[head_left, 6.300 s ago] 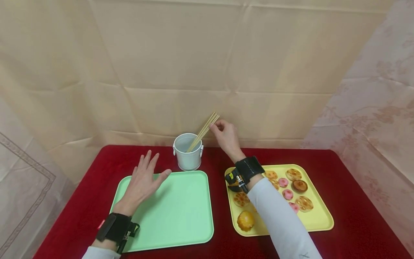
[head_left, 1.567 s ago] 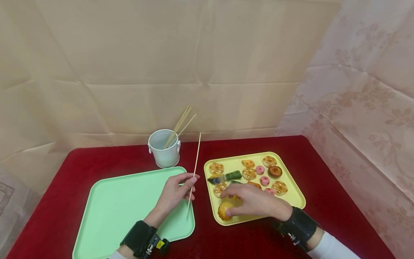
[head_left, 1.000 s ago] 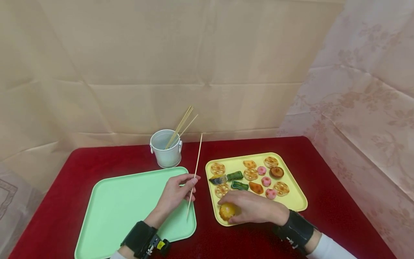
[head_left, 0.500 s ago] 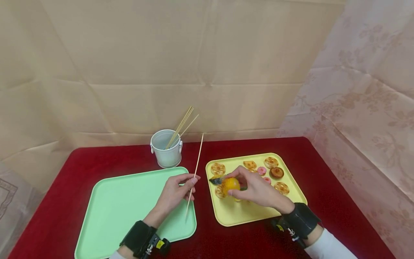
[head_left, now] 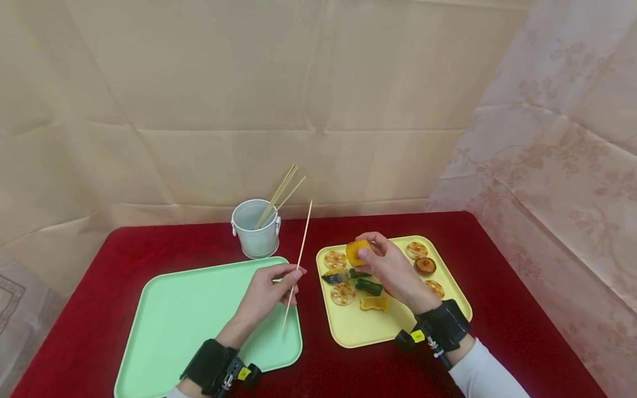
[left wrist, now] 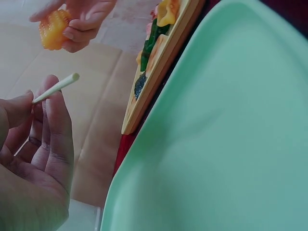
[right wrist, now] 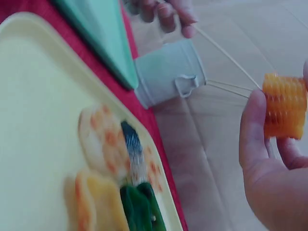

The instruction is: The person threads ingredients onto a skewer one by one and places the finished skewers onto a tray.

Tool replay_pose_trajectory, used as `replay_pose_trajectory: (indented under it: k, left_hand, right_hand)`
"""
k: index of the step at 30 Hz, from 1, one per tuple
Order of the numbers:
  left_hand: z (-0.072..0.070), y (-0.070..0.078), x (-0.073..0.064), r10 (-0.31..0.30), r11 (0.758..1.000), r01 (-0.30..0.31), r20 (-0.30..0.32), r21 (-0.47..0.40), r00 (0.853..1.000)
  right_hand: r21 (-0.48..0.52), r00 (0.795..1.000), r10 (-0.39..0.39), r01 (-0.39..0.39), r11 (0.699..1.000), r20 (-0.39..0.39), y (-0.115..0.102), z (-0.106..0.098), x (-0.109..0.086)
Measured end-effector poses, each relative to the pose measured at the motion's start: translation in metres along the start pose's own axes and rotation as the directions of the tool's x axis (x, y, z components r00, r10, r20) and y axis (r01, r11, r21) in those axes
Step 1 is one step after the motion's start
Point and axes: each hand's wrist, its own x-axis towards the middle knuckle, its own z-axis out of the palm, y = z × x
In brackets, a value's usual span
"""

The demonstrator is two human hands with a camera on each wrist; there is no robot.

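My left arm comes up from the bottom middle of the frame, and my left hand (head_left: 266, 293) points up and to the right. I pinch a thin stick (head_left: 305, 237) with my thumb and first finger. The stick leans, with its top to the right and its low end over the right side of the green tray (head_left: 199, 326). I cannot tell if that end touches the tray.

My right arm comes in from the lower right and slants up to the left. My right hand (head_left: 395, 271) is over the top part of the yellow tray (head_left: 355, 329). It holds a chunk of corn (head_left: 356, 252), with my thumb on the near side and my fingers behind. The corn is up off the tray, right of the middle of the frame. In the head view there is a gap between the corn and the stick.

Below the corn on the yellow tray are two green pieces (head_left: 369, 286) and a wavy yellow piece (head_left: 374, 303). A round brown mushroom (head_left: 425, 266) is to the right of my hand. The white bucket (head_left: 256, 237), near the middle, has more sticks (head_left: 282, 188) leaning right.
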Motion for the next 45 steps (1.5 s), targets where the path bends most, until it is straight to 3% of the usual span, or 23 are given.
replay_pose_trajectory:
  k: [4, 11, 18, 24, 29, 36, 40, 45]
  left_hand:
    - [-0.002, -0.001, -0.001, -0.012, 1.0, 0.012, -0.008, -0.009, 1.0]
    - [-0.002, 0.003, -0.002, -0.025, 1.0, 0.025, -0.039, -0.016, 0.999]
    - [0.0, 0.003, -0.002, -0.028, 1.0, 0.028, -0.022, 0.004, 0.999]
    - [-0.002, 0.008, -0.005, 0.017, 0.995, -0.017, -0.005, 0.101, 1.0]
    - [-0.005, 0.013, -0.009, 0.016, 0.978, -0.013, -0.015, 0.209, 1.0]
    - [-0.007, 0.016, -0.013, 0.009, 0.953, -0.026, 0.057, 0.302, 0.998]
    - [-0.007, 0.014, -0.014, 0.025, 0.94, -0.059, 0.104, 0.337, 0.994]
    - [-0.008, 0.013, -0.014, 0.002, 0.94, -0.047, 0.132, 0.337, 0.991]
  right_hand:
    - [0.121, 0.999, 0.009, -0.003, 0.993, -0.047, 0.001, 0.004, 0.006]
    - [0.178, 0.989, 0.071, -0.047, 0.983, -0.133, 0.001, 0.007, 0.016]
    - [0.308, 0.988, 0.103, -0.063, 0.949, -0.114, 0.0, 0.009, 0.022]
    - [0.381, 0.989, 0.078, -0.024, 0.924, -0.125, 0.001, 0.012, 0.024]
    - [0.416, 0.981, 0.084, -0.004, 0.91, -0.175, 0.004, 0.014, 0.028]
    - [0.438, 0.956, 0.106, 0.025, 0.899, -0.272, 0.006, 0.011, 0.03]
    - [0.438, 0.955, 0.112, 0.021, 0.899, -0.276, 0.005, 0.009, 0.029]
    - [0.428, 0.958, 0.104, 0.022, 0.904, -0.269, 0.003, 0.01, 0.028]
